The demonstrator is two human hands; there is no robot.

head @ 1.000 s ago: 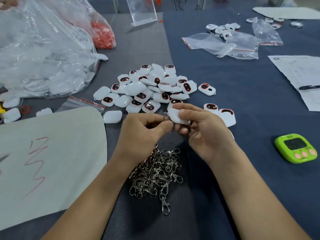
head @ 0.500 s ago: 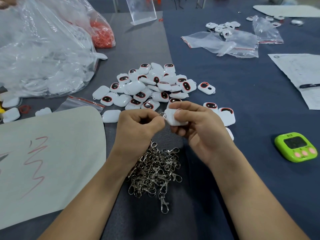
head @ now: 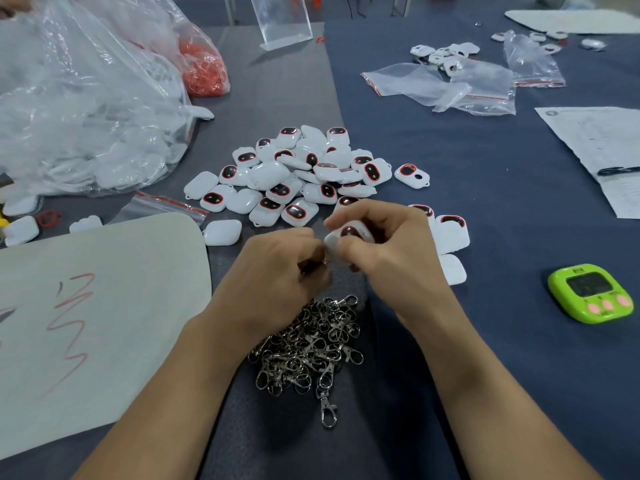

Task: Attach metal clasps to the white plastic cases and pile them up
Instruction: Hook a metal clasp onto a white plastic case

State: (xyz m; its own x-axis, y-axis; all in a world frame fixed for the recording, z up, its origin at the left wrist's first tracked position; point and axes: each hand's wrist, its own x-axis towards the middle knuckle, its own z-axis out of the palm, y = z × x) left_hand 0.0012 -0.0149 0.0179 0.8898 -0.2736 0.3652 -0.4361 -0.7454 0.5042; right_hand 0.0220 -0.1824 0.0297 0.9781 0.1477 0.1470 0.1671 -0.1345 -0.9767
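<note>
nearest the camera, on the dark table (head: 502, 209), a heap of metal clasps (head: 308, 348) is lying between the two forearms, with one clasp trailing toward the near edge. just beyond it the hands are meeting above the table. the right hand (head: 391, 251) is gripping a white case (head: 349, 235) between thumb and curled fingers, its red-rimmed window facing up. the left hand (head: 277, 271) is curling tight against that case's left edge; whether it is pinching a clasp there cannot be told, as the fingers are hiding the spot. a pale sheet (head: 86, 323) with red scribbles is lying to the left, and a green timer (head: 592, 294) is sitting to the right. beyond the hands a loose pile of white cases (head: 304, 174) is spreading out, a few more lying just beside the right hand. farther left a large clear bag (head: 86, 109) is bulging, and small zip bags (head: 450, 88) are lying far right.
</note>
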